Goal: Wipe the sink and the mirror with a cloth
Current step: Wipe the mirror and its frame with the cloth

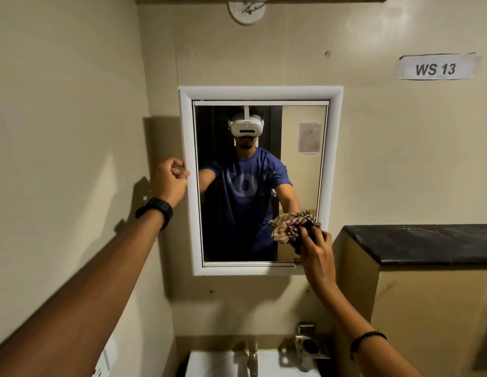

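A white-framed mirror (305, 170) hangs on the beige wall straight ahead. My right hand (317, 257) presses a crumpled checked brown cloth (288, 225) against the glass at its lower right corner. My left hand (170, 179), with a black watch on the wrist, grips the left edge of the mirror frame with curled fingers. The white sink (212, 363) shows at the bottom edge, with a metal tap (252, 355) over it. My own reflection fills the left and middle of the glass.
A black-topped ledge (421, 242) juts out from the wall to the right of the mirror. A metal holder (310, 345) is fixed beside the tap. A paper label reading WS 13 (435, 68) sits high on the right. A side wall stands close on the left.
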